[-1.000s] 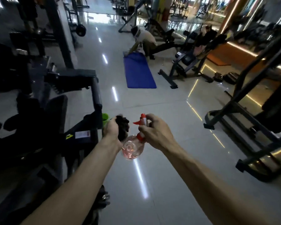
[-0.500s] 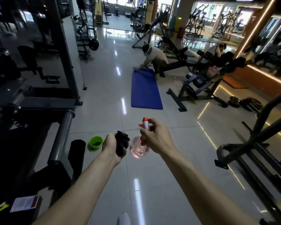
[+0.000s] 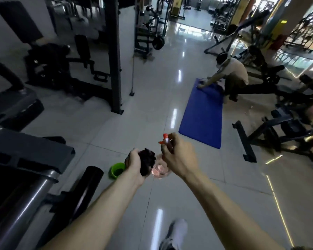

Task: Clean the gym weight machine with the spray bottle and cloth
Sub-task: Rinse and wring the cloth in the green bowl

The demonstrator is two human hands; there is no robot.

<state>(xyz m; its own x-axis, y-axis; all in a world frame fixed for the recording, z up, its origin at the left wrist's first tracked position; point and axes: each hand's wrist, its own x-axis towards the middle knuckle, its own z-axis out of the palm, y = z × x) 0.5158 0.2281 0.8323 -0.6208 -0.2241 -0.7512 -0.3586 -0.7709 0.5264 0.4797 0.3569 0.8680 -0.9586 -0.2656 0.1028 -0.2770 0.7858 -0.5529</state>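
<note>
The left hand (image 3: pixel 134 165) is curled tight round a dark cloth (image 3: pixel 148 162), bunched into a wad so that a thick face pokes out past the fingers, ready to take spray or to wipe. The right hand (image 3: pixel 180 159) wraps the neck of the bottle (image 3: pixel 160 171). Its red nozzle (image 3: pixel 165 139) sticks out above the hand, and the clear body with its pinkish liquid hangs below the palm. Blur hides whether a finger sits on the trigger. The nozzle seems to point left, toward the cloth, and the bottle's body is just beside the wad, perhaps touching it (my guess is that the cloth gets wetted rather than the steel, which spares the floor a mist).

Both hands are held out in front of the body over the tiles (image 3: pixel 101 123), not over any part of the machine (image 3: pixel 31 159). The machine lies to the left and lower: a dark frame, a grey bar (image 3: pixel 25 201) and a black roller (image 3: pixel 87 184), all apart from the cloth. A green cup (image 3: pixel 117 170) stands on the floor between the roller and the left hand. Reaching the machine likely calls for a turn left and a stoop.
</note>
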